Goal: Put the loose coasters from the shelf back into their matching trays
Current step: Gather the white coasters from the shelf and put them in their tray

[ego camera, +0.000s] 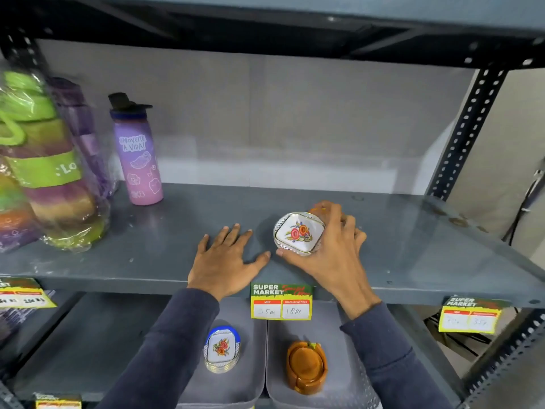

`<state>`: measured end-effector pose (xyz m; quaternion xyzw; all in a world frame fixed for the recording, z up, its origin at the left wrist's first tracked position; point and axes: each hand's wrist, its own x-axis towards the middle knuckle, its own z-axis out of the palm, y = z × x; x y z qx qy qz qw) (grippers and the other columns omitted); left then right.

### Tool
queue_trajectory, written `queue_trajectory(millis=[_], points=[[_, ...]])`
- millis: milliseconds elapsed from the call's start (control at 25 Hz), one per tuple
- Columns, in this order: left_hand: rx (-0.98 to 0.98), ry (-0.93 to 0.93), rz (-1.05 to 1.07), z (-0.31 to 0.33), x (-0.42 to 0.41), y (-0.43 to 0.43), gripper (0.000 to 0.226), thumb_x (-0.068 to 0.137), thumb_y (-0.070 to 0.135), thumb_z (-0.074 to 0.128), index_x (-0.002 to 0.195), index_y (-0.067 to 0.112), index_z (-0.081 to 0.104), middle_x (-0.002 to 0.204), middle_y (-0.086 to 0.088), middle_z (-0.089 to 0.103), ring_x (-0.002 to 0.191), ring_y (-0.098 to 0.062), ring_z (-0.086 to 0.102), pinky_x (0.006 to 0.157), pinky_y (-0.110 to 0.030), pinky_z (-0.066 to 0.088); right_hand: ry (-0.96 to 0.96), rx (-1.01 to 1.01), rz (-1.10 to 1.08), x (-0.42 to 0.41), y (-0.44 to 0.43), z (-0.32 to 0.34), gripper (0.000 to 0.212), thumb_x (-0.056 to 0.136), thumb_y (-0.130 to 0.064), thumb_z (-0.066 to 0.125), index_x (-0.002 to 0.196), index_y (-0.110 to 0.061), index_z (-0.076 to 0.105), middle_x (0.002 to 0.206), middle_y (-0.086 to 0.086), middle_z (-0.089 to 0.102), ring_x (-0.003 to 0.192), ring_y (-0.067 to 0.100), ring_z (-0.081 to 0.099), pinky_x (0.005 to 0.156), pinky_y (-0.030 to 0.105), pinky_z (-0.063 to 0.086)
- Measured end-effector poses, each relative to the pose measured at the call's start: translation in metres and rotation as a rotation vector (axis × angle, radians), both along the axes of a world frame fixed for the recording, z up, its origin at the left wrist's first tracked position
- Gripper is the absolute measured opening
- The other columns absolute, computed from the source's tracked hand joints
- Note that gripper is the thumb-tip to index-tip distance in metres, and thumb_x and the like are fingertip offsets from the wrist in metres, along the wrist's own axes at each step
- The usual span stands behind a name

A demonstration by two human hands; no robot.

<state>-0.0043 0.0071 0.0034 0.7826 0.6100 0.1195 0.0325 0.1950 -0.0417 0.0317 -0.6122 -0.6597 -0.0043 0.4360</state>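
Note:
My right hand [333, 252] grips a white floral coaster [298, 233] with a clear rim, tilted just above the grey shelf [147, 246]. Something orange [317, 210] peeks out behind the fingers; I cannot tell what it is. My left hand [227, 258] lies flat and empty on the shelf, fingers spread, just left of the coaster. On the level below, the left grey tray [244, 388] holds a stack of matching floral coasters [221, 349] in a blue holder. The right grey tray [348, 364] holds an amber-brown coaster set [306, 367].
A purple water bottle [137, 152] stands at the shelf's back left, beside wrapped green and purple bottles [44, 172]. Price tags [281, 302] hang on the shelf's front edge. A perforated black upright [469, 128] bounds the right side.

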Motion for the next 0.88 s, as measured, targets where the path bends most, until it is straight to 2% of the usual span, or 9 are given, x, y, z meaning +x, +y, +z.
queue_trajectory(millis=[120, 200, 240, 320, 440, 600, 680, 760, 880], points=[[0.0, -0.038, -0.009, 0.0, 0.0, 0.0, 0.074, 0.088, 0.072, 0.021, 0.153, 0.036, 0.018, 0.164, 0.01, 0.008, 0.151, -0.011, 0.002, 0.122, -0.046, 0.0, 0.054, 0.271, 0.073, -0.014, -0.032, 0.037, 0.098, 0.051, -0.064, 0.091, 0.129, -0.032, 0.04, 0.124, -0.025, 0.042, 0.122, 0.019, 0.047, 0.09, 0.025, 0.023], [-0.018, -0.022, -0.021, 0.001, -0.001, 0.001, 0.06, 0.097, 0.053, 0.021, 0.154, 0.031, 0.017, 0.165, 0.007, 0.011, 0.151, -0.014, 0.004, 0.122, -0.047, 0.002, 0.075, 0.439, 0.146, -0.025, -0.062, 0.066, 0.099, 0.052, -0.059, 0.094, 0.13, -0.032, 0.038, 0.132, -0.022, 0.046, 0.125, 0.022, 0.051, 0.102, 0.027, 0.029], [-0.011, 0.012, -0.022, 0.002, -0.001, -0.001, 0.056, 0.1, 0.043, 0.021, 0.153, 0.028, 0.02, 0.164, 0.003, 0.017, 0.151, -0.017, 0.008, 0.121, -0.047, 0.004, 0.067, 0.523, 0.188, -0.03, -0.076, 0.079, 0.097, 0.054, -0.057, 0.093, 0.129, -0.032, 0.037, 0.136, -0.017, 0.05, 0.126, 0.026, 0.054, 0.106, 0.035, 0.033], [0.013, 0.03, -0.006, 0.009, 0.001, -0.008, 0.05, 0.1, 0.03, 0.025, 0.149, 0.02, 0.032, 0.156, -0.005, 0.035, 0.145, -0.024, 0.025, 0.12, -0.046, 0.014, 0.043, 0.632, 0.269, -0.036, -0.098, 0.098, 0.091, 0.059, -0.056, 0.091, 0.126, -0.036, 0.034, 0.141, -0.007, 0.054, 0.126, 0.035, 0.057, 0.103, 0.056, 0.041], [-0.006, -0.056, 0.025, 0.013, 0.003, -0.013, 0.046, 0.098, 0.027, 0.032, 0.142, 0.018, 0.043, 0.147, -0.007, 0.047, 0.137, -0.026, 0.037, 0.116, -0.043, 0.025, 0.041, 0.652, 0.319, -0.038, -0.108, 0.105, 0.09, 0.061, -0.055, 0.09, 0.127, -0.04, 0.031, 0.143, -0.005, 0.053, 0.126, 0.04, 0.057, 0.098, 0.064, 0.044], [0.003, -0.003, -0.03, 0.017, -0.001, -0.019, 0.049, 0.099, 0.035, 0.032, 0.148, 0.027, 0.034, 0.155, -0.001, 0.038, 0.143, -0.022, 0.031, 0.118, -0.043, 0.018, 0.038, 0.568, 0.277, -0.038, -0.106, 0.09, 0.092, 0.058, -0.059, 0.089, 0.128, -0.038, 0.033, 0.142, -0.008, 0.055, 0.123, 0.031, 0.056, 0.093, 0.058, 0.046], [-0.027, -0.041, -0.033, 0.027, -0.005, -0.023, 0.049, 0.1, 0.03, 0.04, 0.148, 0.02, 0.036, 0.155, -0.004, 0.037, 0.144, -0.025, 0.029, 0.118, -0.04, 0.019, 0.071, 0.505, 0.299, -0.041, -0.105, 0.076, 0.089, 0.055, -0.058, 0.09, 0.125, -0.037, 0.038, 0.14, -0.013, 0.055, 0.121, 0.031, 0.057, 0.092, 0.055, 0.047], [-0.043, -0.069, -0.028, 0.029, -0.015, -0.008, 0.05, 0.096, 0.027, 0.053, 0.143, 0.013, 0.042, 0.149, -0.01, 0.044, 0.136, -0.031, 0.037, 0.112, -0.04, 0.026, 0.131, 0.42, 0.373, -0.046, -0.107, 0.055, 0.085, 0.055, -0.055, 0.091, 0.123, -0.04, 0.042, 0.14, -0.014, 0.055, 0.123, 0.033, 0.058, 0.096, 0.047, 0.05], [0.015, 0.058, -0.042, 0.008, -0.023, 0.008, 0.058, 0.091, 0.051, 0.054, 0.145, 0.04, 0.036, 0.153, 0.007, 0.039, 0.132, -0.024, 0.04, 0.1, -0.046, 0.029, 0.148, 0.258, 0.492, -0.06, -0.109, 0.01, 0.082, 0.056, -0.056, 0.09, 0.125, -0.034, 0.05, 0.141, -0.018, 0.054, 0.123, 0.026, 0.056, 0.1, 0.025, 0.046]])
